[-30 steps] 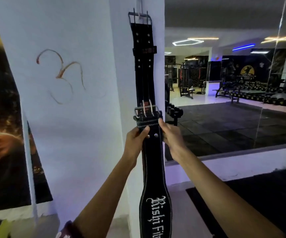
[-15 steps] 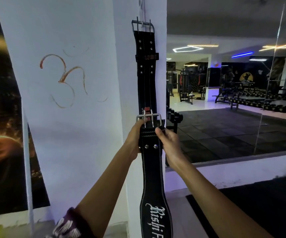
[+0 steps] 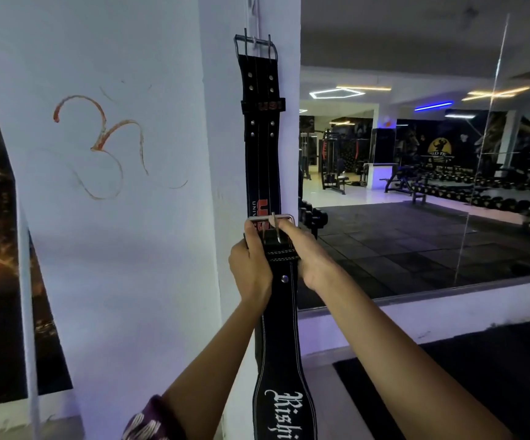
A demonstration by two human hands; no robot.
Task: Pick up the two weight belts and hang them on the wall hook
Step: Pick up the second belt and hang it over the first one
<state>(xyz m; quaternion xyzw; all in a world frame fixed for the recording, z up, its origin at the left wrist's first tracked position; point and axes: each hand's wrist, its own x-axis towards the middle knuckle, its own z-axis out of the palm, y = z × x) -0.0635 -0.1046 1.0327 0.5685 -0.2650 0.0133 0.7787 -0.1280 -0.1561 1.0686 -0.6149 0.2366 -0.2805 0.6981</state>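
Black leather with white stitching is what both hands are clamped on — the left hand point(image 3: 251, 265) wraps the left edge of the second belt point(image 3: 281, 331) just under its steel buckle point(image 3: 271, 224), and the right hand point(image 3: 308, 255) pinches the right edge, forefinger up at the buckle frame. That belt is held upright against the white pillar point(image 3: 222, 160), its wide padded end with gothic white lettering hanging down low. Above it the first belt point(image 3: 261, 134) already hangs flat from the wall hook point(image 3: 255, 39) by its own buckle — studded, narrow, red logo. Open pillar face left, with a faded orange scrawl; a mirror point(image 3: 416, 185) right showing gym racks and dark floor mats.
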